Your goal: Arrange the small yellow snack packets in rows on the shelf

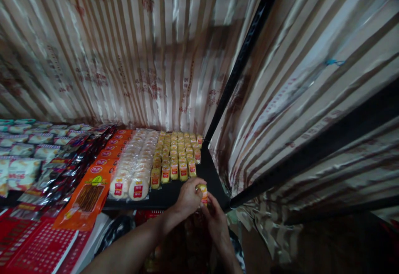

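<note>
Just off the front edge of a black shelf (165, 192), a small yellow packaged cake with a red and white label (203, 194) is between my two hands. My left hand (189, 196) is closed round its upper left side, fingers curled. My right hand (215, 212) pinches it from the lower right with thumb and fingers. Behind them, rows of similar yellow packaged cakes (174, 170) stand at the shelf's right end. To their left lie two rows of round white cakes in clear wrap (139, 187).
An orange snack packet (90, 197), dark shiny packets (67, 170) and white packets (25, 170) fill the shelf's left side. A red plastic basket (43, 245) is below. The black shelf post (232, 79) rises at the right, before striped sheeting (134, 58).
</note>
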`<state>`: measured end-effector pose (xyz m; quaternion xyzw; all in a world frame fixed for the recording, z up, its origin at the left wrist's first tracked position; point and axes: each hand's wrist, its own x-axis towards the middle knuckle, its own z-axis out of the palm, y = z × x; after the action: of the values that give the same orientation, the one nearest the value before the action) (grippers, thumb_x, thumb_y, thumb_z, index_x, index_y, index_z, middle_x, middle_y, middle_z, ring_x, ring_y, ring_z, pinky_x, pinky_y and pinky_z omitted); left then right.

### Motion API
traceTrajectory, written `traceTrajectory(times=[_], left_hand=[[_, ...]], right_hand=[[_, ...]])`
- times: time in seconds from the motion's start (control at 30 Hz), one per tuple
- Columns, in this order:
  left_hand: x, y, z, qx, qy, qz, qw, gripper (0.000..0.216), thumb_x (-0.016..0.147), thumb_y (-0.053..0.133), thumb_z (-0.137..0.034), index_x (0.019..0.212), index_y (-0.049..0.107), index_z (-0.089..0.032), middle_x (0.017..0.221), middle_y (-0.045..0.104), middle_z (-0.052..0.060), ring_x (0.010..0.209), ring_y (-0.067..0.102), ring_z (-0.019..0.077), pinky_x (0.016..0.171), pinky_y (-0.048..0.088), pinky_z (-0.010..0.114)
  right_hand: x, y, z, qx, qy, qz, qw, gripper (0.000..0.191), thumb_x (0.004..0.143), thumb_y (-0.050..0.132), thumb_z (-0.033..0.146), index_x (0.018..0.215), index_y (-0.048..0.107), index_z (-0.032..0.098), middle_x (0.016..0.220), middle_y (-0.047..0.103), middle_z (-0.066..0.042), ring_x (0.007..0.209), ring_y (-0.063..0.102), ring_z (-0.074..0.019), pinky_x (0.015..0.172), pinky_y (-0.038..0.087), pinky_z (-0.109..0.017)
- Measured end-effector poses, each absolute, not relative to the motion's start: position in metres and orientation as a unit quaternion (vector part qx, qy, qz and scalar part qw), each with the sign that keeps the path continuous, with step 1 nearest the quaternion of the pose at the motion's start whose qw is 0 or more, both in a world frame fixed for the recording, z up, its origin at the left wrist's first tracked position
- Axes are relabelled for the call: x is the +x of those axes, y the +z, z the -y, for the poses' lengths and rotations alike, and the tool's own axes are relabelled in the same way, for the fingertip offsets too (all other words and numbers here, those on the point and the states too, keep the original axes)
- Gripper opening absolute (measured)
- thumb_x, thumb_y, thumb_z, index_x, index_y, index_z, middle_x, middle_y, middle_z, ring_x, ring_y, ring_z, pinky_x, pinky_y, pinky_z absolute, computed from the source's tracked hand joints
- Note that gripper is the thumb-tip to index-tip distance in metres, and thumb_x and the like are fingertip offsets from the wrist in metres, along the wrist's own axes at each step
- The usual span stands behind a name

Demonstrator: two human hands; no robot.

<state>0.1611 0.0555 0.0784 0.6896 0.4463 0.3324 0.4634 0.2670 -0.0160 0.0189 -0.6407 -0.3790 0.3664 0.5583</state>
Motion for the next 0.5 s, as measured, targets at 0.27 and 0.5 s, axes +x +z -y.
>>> traceTrajectory(times=[0.27,0.5], left_hand=[[0.187,0.081,-0.046,0.699,0.338,-0.489,0.398,0.040,0.075,0.042,-0.011,0.111,0.058,-0.016,0.127,0.051,0.008,0.121,0.043,0.0183,0.107,0.031,0.030],[0.212,0.066,-0.067,0.638,0.332,-0.503,0.480,0.046,0.074,0.045,-0.015,0.119,0.054,-0.017,0.137,0.043,0.007,0.129,0.036,0.0211,0.111,0.026,0.034]], right_hand=[[0.297,0.002,-0.038,-0.642,0.330,0.322,0.613,0.056,0.063,0.066,0.045,0.111,0.055,0.018,0.105,0.065,-0.011,0.092,0.062,-0.0233,0.085,0.049,-0.038],[0.309,0.008,-0.084,-0.627,0.330,0.336,0.621,0.056,0.060,0.063,0.040,0.110,0.055,0.016,0.096,0.066,-0.009,0.089,0.062,-0.0237,0.084,0.048,-0.039]])
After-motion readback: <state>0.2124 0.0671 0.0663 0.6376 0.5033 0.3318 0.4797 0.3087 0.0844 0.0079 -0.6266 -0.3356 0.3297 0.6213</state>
